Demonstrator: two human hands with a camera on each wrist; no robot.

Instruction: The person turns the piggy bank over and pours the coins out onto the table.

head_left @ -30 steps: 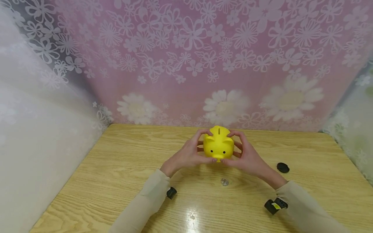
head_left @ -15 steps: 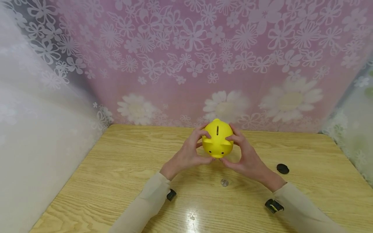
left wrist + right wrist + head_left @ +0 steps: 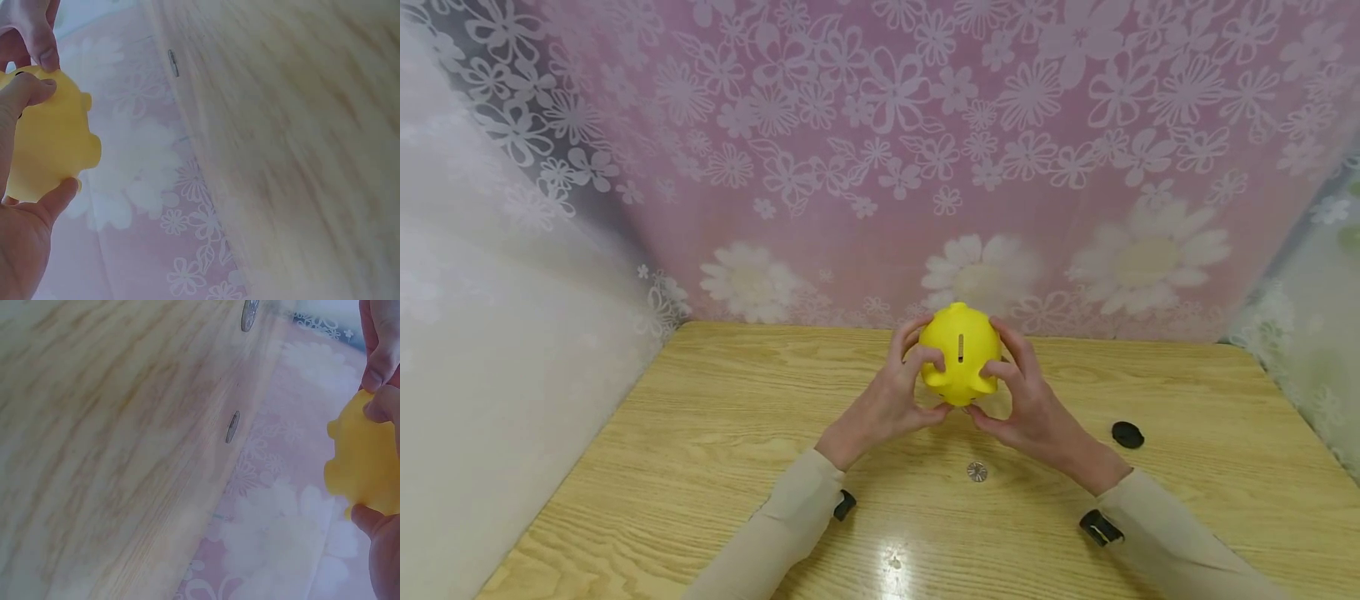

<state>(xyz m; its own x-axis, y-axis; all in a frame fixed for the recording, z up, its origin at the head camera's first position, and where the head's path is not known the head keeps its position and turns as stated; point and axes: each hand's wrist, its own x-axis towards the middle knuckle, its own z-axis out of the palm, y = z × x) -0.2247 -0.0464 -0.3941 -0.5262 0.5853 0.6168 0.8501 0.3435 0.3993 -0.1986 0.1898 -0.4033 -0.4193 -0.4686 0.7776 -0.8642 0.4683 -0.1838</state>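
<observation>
A yellow piggy bank (image 3: 960,354) is held between both hands, its slotted back turned up toward the head view. My left hand (image 3: 880,408) grips its left side, thumb at the snout and fingers round the body. On the opposite side my right hand (image 3: 1045,417) holds it the same way. Both wrist views show the pig's stubby feet hanging clear of the table. A silver coin (image 3: 977,472) lies on the wood nearer to me. Two coins appear in the right wrist view, the closer coin (image 3: 250,314) at the top and a farther coin (image 3: 232,427) below it.
To the right of my right wrist a black round disc (image 3: 1127,434) lies on the wooden table (image 3: 722,433). Black wrist mounts (image 3: 1101,527) stick out from beneath the sleeves. A pink floral curtain (image 3: 850,167) stands behind the table's far edge.
The piggy bank has tipped forward, so its face has turned down out of sight and its slotted back now shows. Both hands have kept hold and turned with it.
</observation>
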